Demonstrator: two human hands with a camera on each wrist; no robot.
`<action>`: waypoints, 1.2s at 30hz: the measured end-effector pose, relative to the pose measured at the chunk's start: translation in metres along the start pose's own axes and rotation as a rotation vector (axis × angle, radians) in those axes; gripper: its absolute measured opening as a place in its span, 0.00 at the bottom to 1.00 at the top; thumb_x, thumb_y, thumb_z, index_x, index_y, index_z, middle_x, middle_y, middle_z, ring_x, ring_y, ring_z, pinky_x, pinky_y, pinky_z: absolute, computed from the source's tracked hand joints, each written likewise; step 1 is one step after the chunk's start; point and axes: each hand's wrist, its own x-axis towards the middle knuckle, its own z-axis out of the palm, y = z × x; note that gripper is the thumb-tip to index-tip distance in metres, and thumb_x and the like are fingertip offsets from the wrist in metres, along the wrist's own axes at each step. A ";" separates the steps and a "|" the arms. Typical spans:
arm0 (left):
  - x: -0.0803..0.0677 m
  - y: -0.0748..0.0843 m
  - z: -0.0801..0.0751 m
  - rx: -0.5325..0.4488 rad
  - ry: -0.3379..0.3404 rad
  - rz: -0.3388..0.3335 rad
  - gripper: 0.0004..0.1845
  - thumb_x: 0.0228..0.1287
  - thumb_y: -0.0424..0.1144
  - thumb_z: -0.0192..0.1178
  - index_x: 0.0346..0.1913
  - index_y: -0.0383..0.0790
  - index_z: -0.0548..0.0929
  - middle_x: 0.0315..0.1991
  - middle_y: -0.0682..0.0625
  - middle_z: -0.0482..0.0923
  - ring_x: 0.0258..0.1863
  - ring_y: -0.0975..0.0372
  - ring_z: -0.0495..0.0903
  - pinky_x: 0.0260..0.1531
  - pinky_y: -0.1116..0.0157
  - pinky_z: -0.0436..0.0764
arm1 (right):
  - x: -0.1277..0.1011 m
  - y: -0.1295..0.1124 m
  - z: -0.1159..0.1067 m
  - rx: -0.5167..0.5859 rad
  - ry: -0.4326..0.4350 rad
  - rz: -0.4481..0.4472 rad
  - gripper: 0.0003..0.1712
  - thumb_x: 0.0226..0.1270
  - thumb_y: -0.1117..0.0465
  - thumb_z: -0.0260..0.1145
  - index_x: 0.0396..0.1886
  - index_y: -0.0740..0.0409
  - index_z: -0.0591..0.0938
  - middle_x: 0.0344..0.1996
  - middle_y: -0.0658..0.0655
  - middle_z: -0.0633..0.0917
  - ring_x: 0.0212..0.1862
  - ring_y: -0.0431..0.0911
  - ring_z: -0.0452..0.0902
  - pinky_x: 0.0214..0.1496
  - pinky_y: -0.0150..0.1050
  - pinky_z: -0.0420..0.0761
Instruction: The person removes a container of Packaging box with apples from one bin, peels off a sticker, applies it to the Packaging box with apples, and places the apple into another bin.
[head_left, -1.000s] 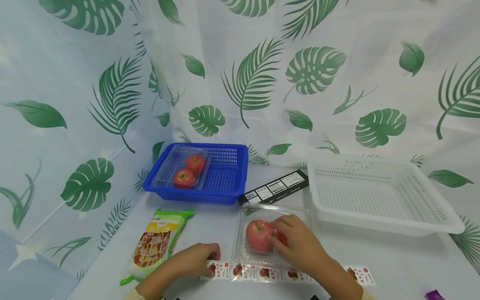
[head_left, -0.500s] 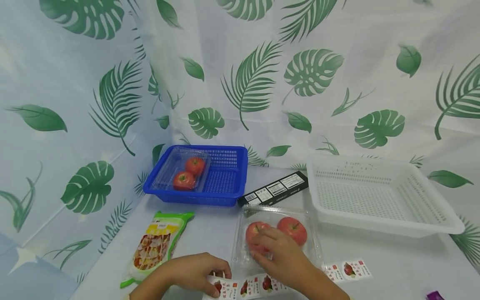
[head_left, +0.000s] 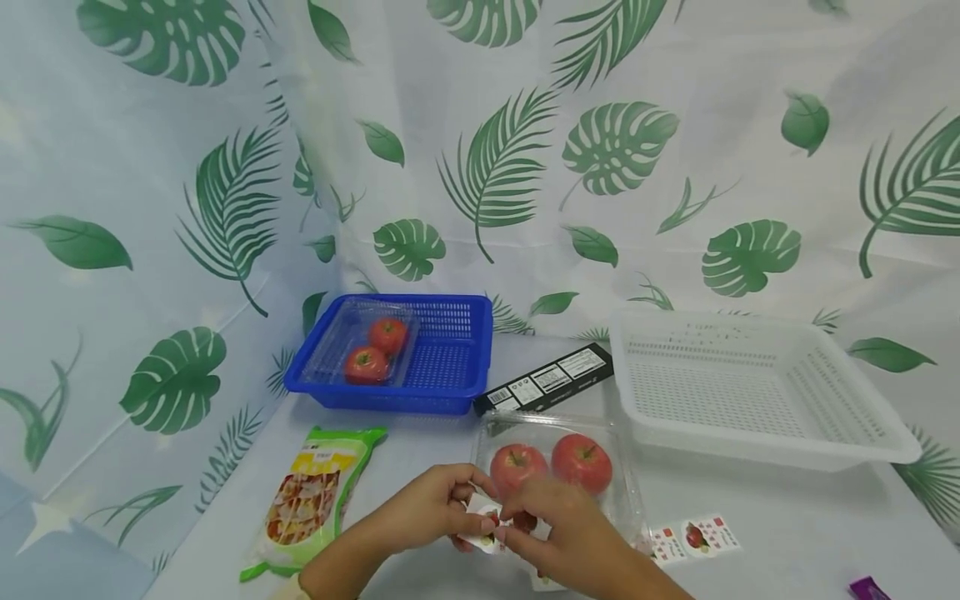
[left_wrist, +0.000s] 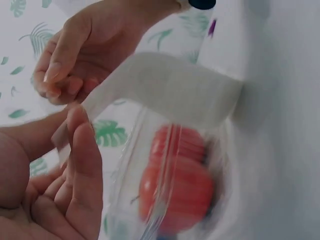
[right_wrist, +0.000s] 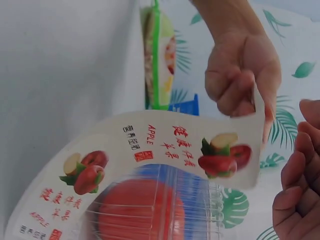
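Leaf-print backdrop behind; white table (head_left: 787, 533), white basket (head_left: 757, 392) right, blue basket (head_left: 405, 354) back left. Clear apple box (head_left: 558, 475) just beyond hands. Label strip (right_wrist: 150, 165) lifted over box's near edge, long axis left-right, arching between hands. Left hand (head_left: 427, 508) pinches one end, fingers curled; right hand (head_left: 558, 525) pinches beside it.

four apples (head_left: 517, 464), two clear trays (head_left: 557, 433), two baskets (head_left: 757, 392), perhaps one label strip (right_wrist: 150, 150).

bright, even light; soft shadows; wrist views blurred; head view sharp
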 end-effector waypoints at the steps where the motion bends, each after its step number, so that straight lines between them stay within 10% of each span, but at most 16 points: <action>1: 0.002 0.000 0.002 -0.041 0.015 -0.005 0.16 0.59 0.31 0.68 0.49 0.36 0.79 0.25 0.46 0.80 0.26 0.59 0.83 0.25 0.57 0.85 | -0.001 0.000 0.000 0.011 -0.002 -0.008 0.10 0.59 0.63 0.73 0.39 0.48 0.83 0.31 0.40 0.80 0.31 0.33 0.74 0.32 0.23 0.76; 15: 0.001 0.000 0.001 -0.398 -0.130 -0.002 0.22 0.71 0.27 0.51 0.66 0.24 0.66 0.29 0.53 0.76 0.38 0.61 0.81 0.42 0.56 0.83 | -0.010 0.003 -0.002 -0.049 -0.033 0.131 0.13 0.57 0.64 0.74 0.38 0.43 0.82 0.32 0.35 0.80 0.33 0.30 0.74 0.33 0.24 0.77; 23: 0.001 0.001 -0.002 -0.482 -0.271 0.087 0.28 0.70 0.24 0.50 0.71 0.29 0.61 0.53 0.39 0.80 0.51 0.55 0.80 0.45 0.60 0.82 | -0.010 0.005 -0.006 -0.055 0.005 0.112 0.13 0.58 0.64 0.73 0.38 0.44 0.82 0.32 0.37 0.80 0.33 0.32 0.74 0.33 0.25 0.78; 36: 0.005 0.003 0.001 -0.381 -0.121 0.006 0.23 0.65 0.26 0.60 0.62 0.24 0.69 0.37 0.49 0.84 0.35 0.59 0.85 0.39 0.61 0.84 | -0.005 0.006 -0.011 -0.058 -0.008 -0.013 0.10 0.62 0.65 0.71 0.40 0.47 0.83 0.38 0.42 0.81 0.39 0.35 0.78 0.42 0.25 0.78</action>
